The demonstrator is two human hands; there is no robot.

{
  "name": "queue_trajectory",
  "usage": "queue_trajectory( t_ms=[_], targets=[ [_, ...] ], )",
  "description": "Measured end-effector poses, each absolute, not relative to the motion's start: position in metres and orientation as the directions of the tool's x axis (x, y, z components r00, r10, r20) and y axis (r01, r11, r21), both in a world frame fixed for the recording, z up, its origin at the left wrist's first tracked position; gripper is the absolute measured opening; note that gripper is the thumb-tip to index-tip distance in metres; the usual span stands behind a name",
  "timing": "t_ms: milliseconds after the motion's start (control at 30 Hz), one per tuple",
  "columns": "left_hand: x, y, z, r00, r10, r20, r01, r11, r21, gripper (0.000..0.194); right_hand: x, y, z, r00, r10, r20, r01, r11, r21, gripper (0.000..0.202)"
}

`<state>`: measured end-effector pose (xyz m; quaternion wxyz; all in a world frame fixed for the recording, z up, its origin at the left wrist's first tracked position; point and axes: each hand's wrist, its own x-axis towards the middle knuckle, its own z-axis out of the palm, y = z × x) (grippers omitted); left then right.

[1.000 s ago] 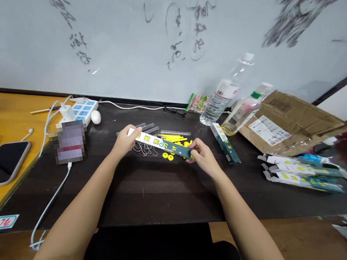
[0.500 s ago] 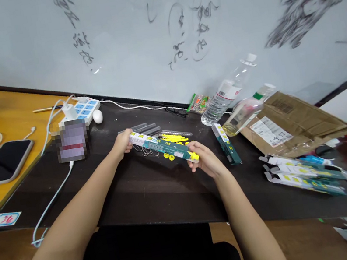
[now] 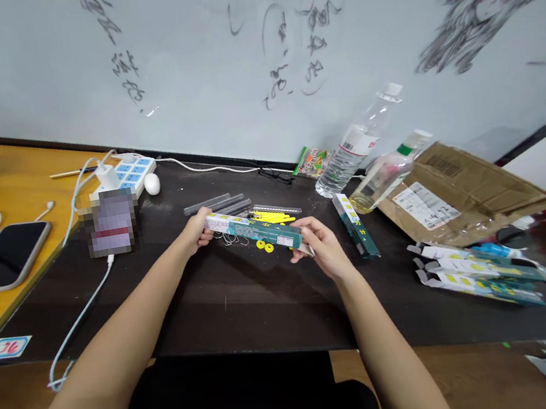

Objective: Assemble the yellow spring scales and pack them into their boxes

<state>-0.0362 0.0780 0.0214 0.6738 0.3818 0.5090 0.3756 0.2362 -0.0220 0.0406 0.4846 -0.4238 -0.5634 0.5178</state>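
A long narrow green-and-white cardboard box point(image 3: 256, 230) is held between both hands over the dark table. My left hand point(image 3: 198, 231) is closed around its white end. At the green end, my right hand point(image 3: 318, 242) has its fingers closed on the box by a pale end flap. Behind the box lie clear plastic tubes point(image 3: 229, 203) and several yellow plastic pieces point(image 3: 272, 216). Small yellow rings point(image 3: 264, 245) and thin metal wires point(image 3: 230, 238) lie close beneath it, partly hidden. Another box of the same kind point(image 3: 356, 225) rests to the right of my right hand.
Two plastic bottles point(image 3: 349, 157) lean by a brown cardboard parcel point(image 3: 439, 194). Several opened boxes point(image 3: 477, 271) are at the right. On the left are a power strip point(image 3: 134, 173), a charging phone point(image 3: 111, 222) and another phone point(image 3: 6, 256). Behind rises a whiteboard point(image 3: 206, 55).
The yellow material showing at the box's right end is now out of sight, and a pale flap shows there. My right hand has shifted slightly; my left hand still grips the other end.
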Motion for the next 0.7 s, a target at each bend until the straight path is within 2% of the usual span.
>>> queue_trajectory(
  t_ms=[133, 233, 333, 467, 700],
  targets=[
    [-0.0353, 0.079, 0.0196, 0.19, 0.899, -0.394, -0.134, 0.421, 0.897, 0.031, 0.2354, -0.0219, 0.0395, -0.147, 0.976, 0.158, 0.019, 0.163, -0.986, 0.035],
    [-0.0362, 0.0804, 0.0179, 0.161, 0.914, -0.373, -0.144, 0.396, 0.907, 0.03, 0.2353, -0.0239, 0.0402, -0.093, 0.957, 0.273, 0.051, 0.279, -0.959, 0.031],
    [-0.0369, 0.081, 0.0165, 0.136, 0.923, -0.36, -0.151, 0.378, 0.913, 0.029, 0.2339, -0.0268, 0.0413, -0.121, 0.921, 0.37, 0.099, 0.382, -0.919, 0.023],
    [-0.0372, 0.0806, 0.0157, 0.127, 0.929, -0.347, -0.168, 0.365, 0.916, 0.027, 0.23, -0.0285, 0.0416, -0.145, 0.916, 0.375, 0.151, 0.395, -0.906, 0.023],
    [-0.0362, 0.0804, 0.0153, 0.14, 0.936, -0.324, -0.203, 0.348, 0.915, 0.029, 0.2296, -0.0246, 0.0411, -0.063, 0.94, 0.335, 0.039, 0.338, -0.941, 0.034]
  ],
)
